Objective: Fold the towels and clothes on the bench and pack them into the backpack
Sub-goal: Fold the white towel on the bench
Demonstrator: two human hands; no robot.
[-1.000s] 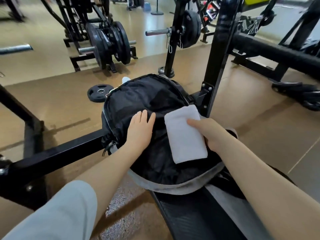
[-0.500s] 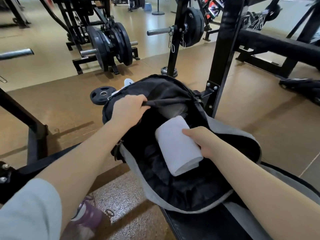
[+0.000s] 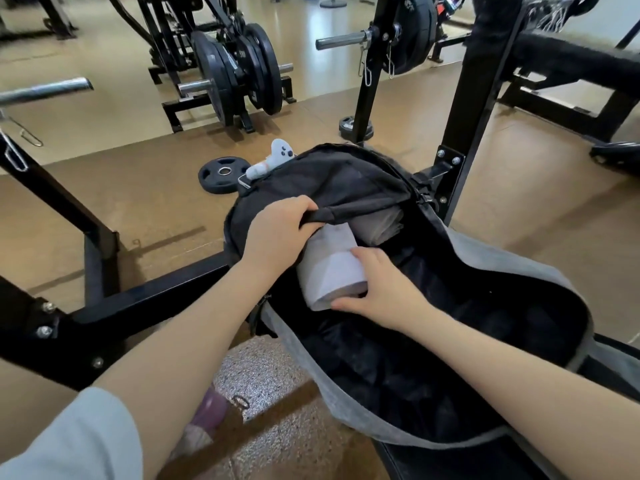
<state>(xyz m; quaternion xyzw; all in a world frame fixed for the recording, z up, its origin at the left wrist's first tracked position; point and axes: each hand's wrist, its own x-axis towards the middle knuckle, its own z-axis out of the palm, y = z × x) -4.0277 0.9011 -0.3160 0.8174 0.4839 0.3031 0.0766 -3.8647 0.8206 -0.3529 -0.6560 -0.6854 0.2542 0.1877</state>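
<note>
Around the backpack [image 3: 363,181], at centre frame: a small grey toy [image 3: 273,161] clipped at its upper left edge, a loose weight plate [image 3: 223,174] on the floor [image 3: 121,202] beyond, loaded plates [image 3: 239,74] on a rack at upper centre, and a black upright [image 3: 474,109] close along its right side. The backpack lies unzipped on a black bench [image 3: 433,462] in a gym with a tan floor. The left hand [image 3: 277,230] grips the raised black flap with curled fingers, while the right hand [image 3: 384,289] holds a folded white towel [image 3: 329,268], fingers and thumb wrapped around its near end, the far end tucked under the flap beside a second pale bundle [image 3: 381,226].
</note>
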